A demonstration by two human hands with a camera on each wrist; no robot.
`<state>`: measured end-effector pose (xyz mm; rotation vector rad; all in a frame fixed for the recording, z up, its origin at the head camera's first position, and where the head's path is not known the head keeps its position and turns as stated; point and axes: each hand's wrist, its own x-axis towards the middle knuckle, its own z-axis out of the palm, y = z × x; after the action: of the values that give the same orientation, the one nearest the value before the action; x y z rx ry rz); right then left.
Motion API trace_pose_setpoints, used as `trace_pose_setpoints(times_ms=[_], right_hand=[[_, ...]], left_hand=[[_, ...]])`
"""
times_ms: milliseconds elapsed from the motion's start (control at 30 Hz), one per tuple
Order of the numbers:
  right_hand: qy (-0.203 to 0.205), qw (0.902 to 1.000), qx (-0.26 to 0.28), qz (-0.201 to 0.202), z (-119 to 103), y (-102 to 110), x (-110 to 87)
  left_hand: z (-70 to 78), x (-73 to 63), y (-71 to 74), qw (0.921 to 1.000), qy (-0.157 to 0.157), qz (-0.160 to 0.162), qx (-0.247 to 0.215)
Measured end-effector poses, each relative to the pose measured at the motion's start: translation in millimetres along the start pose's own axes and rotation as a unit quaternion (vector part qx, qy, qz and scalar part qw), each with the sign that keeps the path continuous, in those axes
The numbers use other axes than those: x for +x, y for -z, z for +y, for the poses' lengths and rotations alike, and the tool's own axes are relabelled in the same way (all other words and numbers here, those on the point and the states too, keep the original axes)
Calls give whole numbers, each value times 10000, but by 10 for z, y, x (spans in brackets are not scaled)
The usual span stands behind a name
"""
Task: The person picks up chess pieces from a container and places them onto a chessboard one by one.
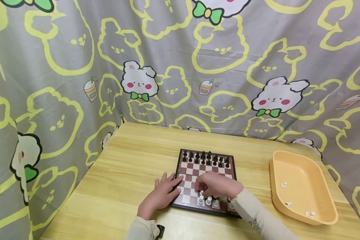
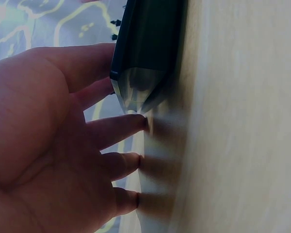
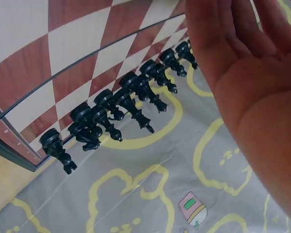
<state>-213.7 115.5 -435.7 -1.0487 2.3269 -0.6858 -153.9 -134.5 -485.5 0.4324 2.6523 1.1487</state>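
A chessboard (image 1: 192, 185) with brown and white squares lies on the table. Along its far side stand black chess pieces (image 1: 203, 156), also seen in the right wrist view as a row of black pieces (image 3: 106, 112). My right hand (image 1: 217, 184) is over the near half, thumb and forefinger pinching a small white pawn (image 1: 201, 193); those fingertips are outside the right wrist view. White pieces (image 1: 208, 200) stand along the near edge, partly hidden by this hand and forearm. My left hand (image 1: 160, 193) rests at the board's left edge, fingers extended, some touching the table.
To the right is an orange tray (image 1: 303, 156) with several small white pieces (image 1: 283, 185) inside. The wooden table (image 1: 132, 150) meets a patterned grey curtain (image 1: 174, 110) at the back and left.
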Motion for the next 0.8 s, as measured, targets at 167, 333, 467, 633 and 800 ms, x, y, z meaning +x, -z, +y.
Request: trace_pose_setpoints(times_ms=[167,333,467,633,800], right_hand=[[-30,9980,627,70,20,84,-114],[-24,9942,870,628,90,164,-349],[118,9856,699,1538,201,208,-588],[-223,9542,338,2965,377,206,-922],[-934,9124,40,3984,607,217,-1309]], left_hand=[[-3,-7,-2,10000,-2,-17,-39],[-6,-16,-13,10000,3,-38,-24],[2,-17,-9,10000,-7,-24,-17],[5,-16,-4,10000,-13,-20,1],[-6,-12,-16,10000,-26,-24,20]])
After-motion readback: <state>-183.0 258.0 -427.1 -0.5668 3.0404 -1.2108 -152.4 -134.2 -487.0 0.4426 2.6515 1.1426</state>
